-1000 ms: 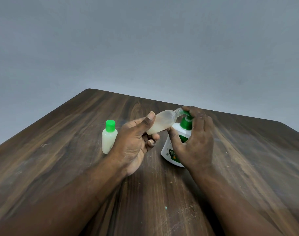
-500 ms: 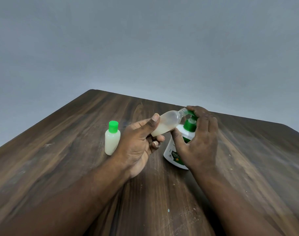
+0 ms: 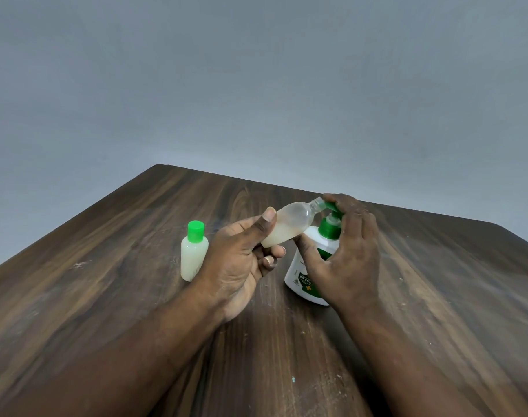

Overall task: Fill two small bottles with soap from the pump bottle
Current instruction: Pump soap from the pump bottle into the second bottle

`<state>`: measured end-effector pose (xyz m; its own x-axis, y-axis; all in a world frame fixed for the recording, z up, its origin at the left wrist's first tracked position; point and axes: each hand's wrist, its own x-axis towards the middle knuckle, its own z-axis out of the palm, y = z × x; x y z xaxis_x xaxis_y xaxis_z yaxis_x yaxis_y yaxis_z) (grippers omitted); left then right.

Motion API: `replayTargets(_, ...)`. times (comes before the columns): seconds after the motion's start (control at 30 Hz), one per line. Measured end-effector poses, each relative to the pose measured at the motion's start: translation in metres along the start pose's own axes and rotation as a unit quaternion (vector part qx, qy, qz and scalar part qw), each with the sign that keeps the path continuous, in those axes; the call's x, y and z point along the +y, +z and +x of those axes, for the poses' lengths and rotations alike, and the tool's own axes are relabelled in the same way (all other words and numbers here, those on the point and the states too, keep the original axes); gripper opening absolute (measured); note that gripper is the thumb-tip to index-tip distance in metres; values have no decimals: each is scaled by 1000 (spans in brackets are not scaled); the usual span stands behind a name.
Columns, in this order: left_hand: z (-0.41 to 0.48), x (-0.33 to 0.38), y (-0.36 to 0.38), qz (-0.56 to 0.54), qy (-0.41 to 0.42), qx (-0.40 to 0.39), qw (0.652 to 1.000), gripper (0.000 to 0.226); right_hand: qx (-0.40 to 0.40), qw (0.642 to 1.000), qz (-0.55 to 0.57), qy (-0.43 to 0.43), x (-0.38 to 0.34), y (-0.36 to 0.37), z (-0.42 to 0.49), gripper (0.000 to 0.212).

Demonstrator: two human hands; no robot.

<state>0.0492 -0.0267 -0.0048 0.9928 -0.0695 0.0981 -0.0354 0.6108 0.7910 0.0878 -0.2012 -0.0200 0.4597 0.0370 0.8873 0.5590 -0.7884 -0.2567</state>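
My left hand (image 3: 241, 260) holds a small clear uncapped bottle (image 3: 289, 224), tilted with its open neck up against the nozzle of the pump bottle (image 3: 310, 266). Pale soap lies in the lower part of the small bottle. The pump bottle is white with a green label and green pump head, standing on the table. My right hand (image 3: 347, 251) wraps it, fingers over the pump head, thumb on the body. A second small bottle (image 3: 194, 255), with a green cap and full of pale soap, stands upright left of my left hand.
A dark wooden table (image 3: 136, 296) carries everything, its far edge and corner close behind the bottles. A plain grey wall fills the background. Small crumbs and a teal speck dot the near tabletop.
The pump head has risen, showing its white stem under my right fingers. The hands and bottles sit slightly right in view; the small bottle stays at the nozzle.
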Motion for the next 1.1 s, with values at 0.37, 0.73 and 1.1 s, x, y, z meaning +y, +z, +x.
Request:
replayTargets(0.37, 0, -1, -1, 7, 0, 14, 1000, 30, -2, 1000, -4, 4, 2, 3, -7, 70)
replayTargets(0.73, 0, 0, 1, 2, 3, 5, 1000, 32, -7, 1000, 11, 10, 1, 0, -1, 72)
replayTargets(1.1, 0, -3, -1, 5, 3, 15, 1000, 38, -12, 999, 35, 5, -3, -2, -3, 70)
